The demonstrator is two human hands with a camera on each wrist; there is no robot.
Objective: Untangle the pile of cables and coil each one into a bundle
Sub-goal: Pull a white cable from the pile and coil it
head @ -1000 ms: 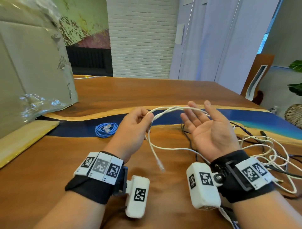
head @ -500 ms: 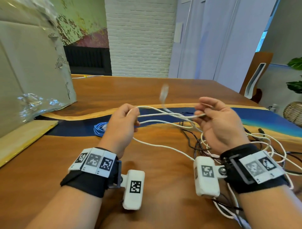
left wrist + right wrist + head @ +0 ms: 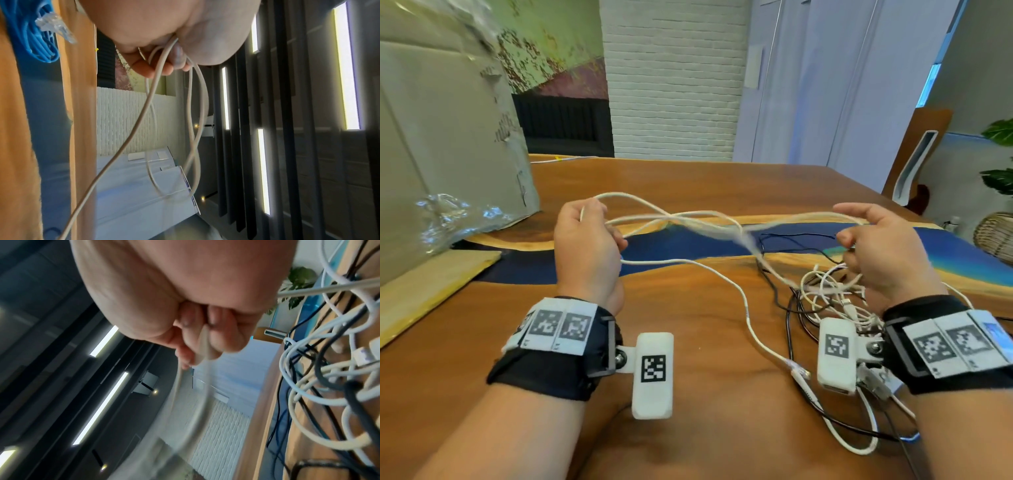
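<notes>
A long wooden table [image 3: 705, 359] fills the room's middle, warm brown planks with a band of deep blue resin [image 3: 688, 245] running across it, shading to pale turquoise at the right end. At the left edge a big cardboard box [image 3: 441, 154] stands on the wood, crinkled clear plastic [image 3: 445, 212] clinging to its lower side, with a pale board [image 3: 431, 287] lying in front of it. Behind the table rises a white brick pillar [image 3: 674, 78], a mottled green and maroon wall to its left above a dark ribbed panel, and pale doors to its right. At the far right there is a leafy plant [image 3: 1000, 154] and a wicker basket [image 3: 993, 236].

The left hand [image 3: 585, 246] is closed round several loops of a white cable [image 3: 688, 222], held above the blue band; the left wrist view shows the strands pinched between thumb and curled fingers. The right hand [image 3: 883, 253] is raised well apart from it, fingers curled on the other end of the same loops, which stretch blurred between the two. One strand trails down across the wood to a clear plug near the right wrist. Under the right hand sits the pile [image 3: 828, 301] of white and black cables, still tangled. A blue coil [image 3: 37, 32] lies on the resin beyond the left hand.
</notes>
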